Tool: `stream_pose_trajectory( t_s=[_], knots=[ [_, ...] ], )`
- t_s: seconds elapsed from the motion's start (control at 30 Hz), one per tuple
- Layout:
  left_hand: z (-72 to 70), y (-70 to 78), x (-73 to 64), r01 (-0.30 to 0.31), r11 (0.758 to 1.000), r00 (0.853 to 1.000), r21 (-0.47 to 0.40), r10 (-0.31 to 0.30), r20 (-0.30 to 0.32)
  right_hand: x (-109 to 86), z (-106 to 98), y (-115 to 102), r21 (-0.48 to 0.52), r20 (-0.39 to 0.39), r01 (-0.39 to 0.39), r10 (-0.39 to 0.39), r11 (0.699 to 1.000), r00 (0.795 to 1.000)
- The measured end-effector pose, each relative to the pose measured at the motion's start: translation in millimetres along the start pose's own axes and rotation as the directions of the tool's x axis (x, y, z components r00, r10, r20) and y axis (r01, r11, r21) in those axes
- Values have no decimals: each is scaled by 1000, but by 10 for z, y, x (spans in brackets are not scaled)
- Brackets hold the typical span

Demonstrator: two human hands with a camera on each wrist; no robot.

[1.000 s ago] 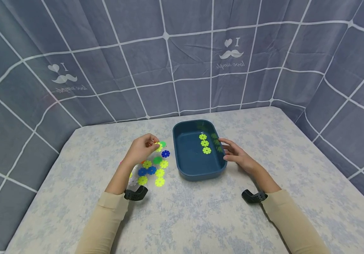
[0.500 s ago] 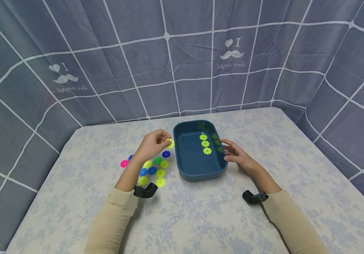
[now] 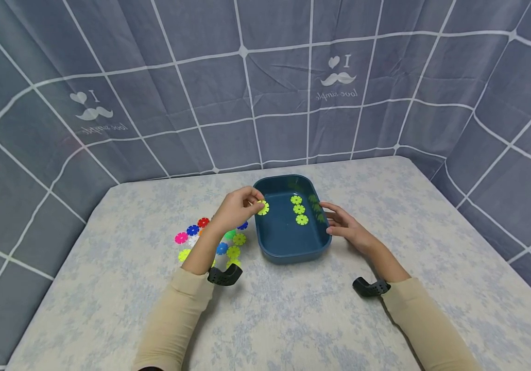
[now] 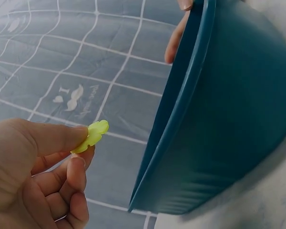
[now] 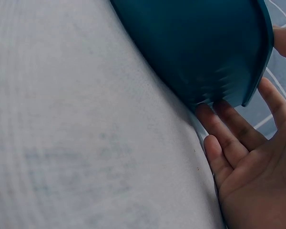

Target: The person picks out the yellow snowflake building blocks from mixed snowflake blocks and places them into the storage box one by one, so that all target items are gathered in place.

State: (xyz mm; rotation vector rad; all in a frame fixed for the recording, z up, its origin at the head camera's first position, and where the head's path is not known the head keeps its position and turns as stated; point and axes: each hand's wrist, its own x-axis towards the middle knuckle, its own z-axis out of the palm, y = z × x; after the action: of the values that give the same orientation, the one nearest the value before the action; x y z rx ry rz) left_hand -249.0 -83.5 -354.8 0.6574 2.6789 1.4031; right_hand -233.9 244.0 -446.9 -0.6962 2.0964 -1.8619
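Note:
My left hand [image 3: 239,208] pinches a yellow-green flower-shaped plastic disc [image 3: 262,207] between thumb and fingers. It is over the left rim of a dark blue plastic bin [image 3: 288,247]. In the left wrist view the disc [image 4: 94,136] is seen tilted, apart from the bin wall [image 4: 229,109]. My right hand [image 3: 348,226] rests against the bin's right side, its fingers fairly straight. The right wrist view shows fingertips [image 5: 205,110] touching the outer wall, with the thumb and another finger by the rim. Inside the bin, 3 yellow-green discs [image 3: 299,209] lie in a row.
Left of the bin, loose flower discs in several colours lie on the table, among them a pink one [image 3: 181,237] and a red one [image 3: 203,222]; my left forearm hides some. A patterned cloth [image 3: 293,319] covers the table. A grey-blue checked curtain [image 3: 274,87] hangs behind.
My left hand has moved right with the pinched yellow-green disc, from the loose discs to above the bin's left rim. The right hand and the bin have stayed in place.

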Motion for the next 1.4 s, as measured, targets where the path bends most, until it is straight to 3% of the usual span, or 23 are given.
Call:
stream_pose_trajectory(
  t_s=[0.4, 0.7, 1.4],
  knots=[
    [176, 33, 72, -6, 1000, 999, -4, 6, 33, 13, 0, -15, -5, -2, -4, 4, 1000, 1000],
    [369, 81, 194, -67, 998, 994, -8, 67, 83, -1, 7, -42, -25, -6, -3, 3, 1000, 1000],
    [654, 96, 338, -71, 997, 986, 14, 68, 149, 1, 25, -37, 2, 2, 7, -7, 1000, 1000]
  ],
)
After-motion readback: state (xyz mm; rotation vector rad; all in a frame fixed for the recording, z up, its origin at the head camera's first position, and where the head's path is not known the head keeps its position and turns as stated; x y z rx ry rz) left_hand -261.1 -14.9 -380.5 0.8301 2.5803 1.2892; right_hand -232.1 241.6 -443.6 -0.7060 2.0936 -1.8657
